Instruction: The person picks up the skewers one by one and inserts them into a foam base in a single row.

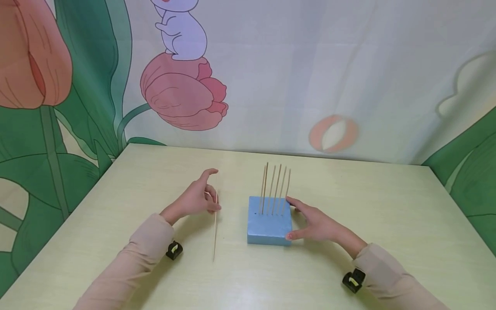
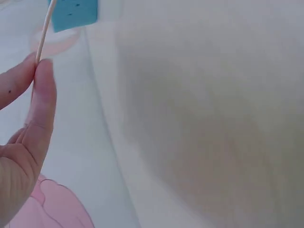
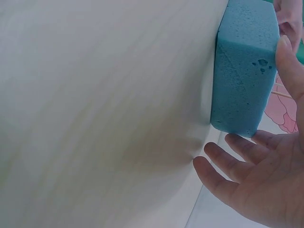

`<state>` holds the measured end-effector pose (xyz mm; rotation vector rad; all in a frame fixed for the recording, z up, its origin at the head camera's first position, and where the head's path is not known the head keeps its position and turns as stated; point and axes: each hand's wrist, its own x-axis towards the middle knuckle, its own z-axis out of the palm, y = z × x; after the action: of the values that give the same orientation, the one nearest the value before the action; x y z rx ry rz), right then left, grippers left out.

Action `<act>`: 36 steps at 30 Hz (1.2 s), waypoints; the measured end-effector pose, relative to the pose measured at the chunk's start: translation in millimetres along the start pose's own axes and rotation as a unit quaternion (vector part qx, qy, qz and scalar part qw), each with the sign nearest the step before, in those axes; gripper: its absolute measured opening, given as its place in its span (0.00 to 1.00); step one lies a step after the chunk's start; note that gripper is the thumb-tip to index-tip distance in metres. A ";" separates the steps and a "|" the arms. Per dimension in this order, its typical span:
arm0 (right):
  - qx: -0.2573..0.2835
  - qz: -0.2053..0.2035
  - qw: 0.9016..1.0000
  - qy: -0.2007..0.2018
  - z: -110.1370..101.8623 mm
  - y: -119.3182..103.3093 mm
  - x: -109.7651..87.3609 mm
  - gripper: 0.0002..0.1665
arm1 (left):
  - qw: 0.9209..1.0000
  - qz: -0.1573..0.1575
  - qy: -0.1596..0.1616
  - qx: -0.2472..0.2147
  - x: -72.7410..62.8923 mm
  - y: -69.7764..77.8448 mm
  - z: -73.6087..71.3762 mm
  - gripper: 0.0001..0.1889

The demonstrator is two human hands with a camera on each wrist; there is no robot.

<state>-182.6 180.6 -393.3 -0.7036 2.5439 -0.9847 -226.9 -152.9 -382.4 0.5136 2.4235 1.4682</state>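
Note:
In the head view my left hand (image 1: pixel 195 198) pinches a thin wooden skewer (image 1: pixel 215 241) between thumb and fingertip, left of a blue foam block (image 1: pixel 267 228). The left wrist view shows that pinch on the skewer (image 2: pixel 44 38) up close. Several wooden skewers (image 1: pixel 277 189) stand upright in a row in the block, and a small hole shows at the row's left end. My right hand (image 1: pixel 317 221) rests against the block's right side, thumb at its near corner and index finger at its far corner. In the right wrist view the other fingers (image 3: pixel 228 164) spread loosely beside the block (image 3: pixel 244 85).
The block stands on a pale wood-look table (image 1: pixel 368 193). Behind the table's far edge hangs a curtain (image 1: pixel 271 77) printed with tulips and a white animal. Each wrist wears a small black device, one on the left (image 1: pixel 174 249) and one on the right (image 1: pixel 353 280).

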 end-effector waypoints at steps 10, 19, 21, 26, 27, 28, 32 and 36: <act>0.005 0.008 1.000 -0.003 -0.5 -1.1 0.1 0.58 | 0.992 0.086 0.091 0.010 -5.1 26.7 -0.2 0.12; 0.002 0.009 1.000 -0.002 -0.5 -0.4 0.5 0.58 | 0.979 0.157 0.127 -0.003 -10.2 51.5 6.2 0.07; 0.001 0.009 1.000 -0.002 -0.6 0.1 0.5 0.58 | 0.976 0.172 0.135 -0.006 -10.3 56.3 8.0 0.06; 0.006 0.008 1.000 -0.003 -0.4 1.3 0.4 0.58 | 0.961 0.227 0.159 -0.009 -8.2 66.8 14.0 0.05; 0.006 0.007 1.000 -0.003 -0.4 1.4 0.5 0.58 | 0.957 0.239 0.163 -0.007 -7.5 68.7 15.4 0.05; 0.005 0.007 1.000 -0.002 -0.4 1.6 0.5 0.58 | 0.954 0.249 0.165 -0.006 -6.4 70.1 16.8 0.05; 0.002 0.008 1.000 -0.002 -0.4 2.0 0.7 0.58 | 0.947 0.279 0.161 -0.002 -1.1 75.0 22.3 0.04; 0.002 0.007 1.000 -0.002 -0.2 1.7 0.9 0.58 | 0.943 0.297 0.152 0.003 3.9 77.3 27.6 0.04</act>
<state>-184.0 181.3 -394.4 -0.6864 2.5387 -0.9820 -206.9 -96.2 -326.3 1.1795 2.6385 1.8858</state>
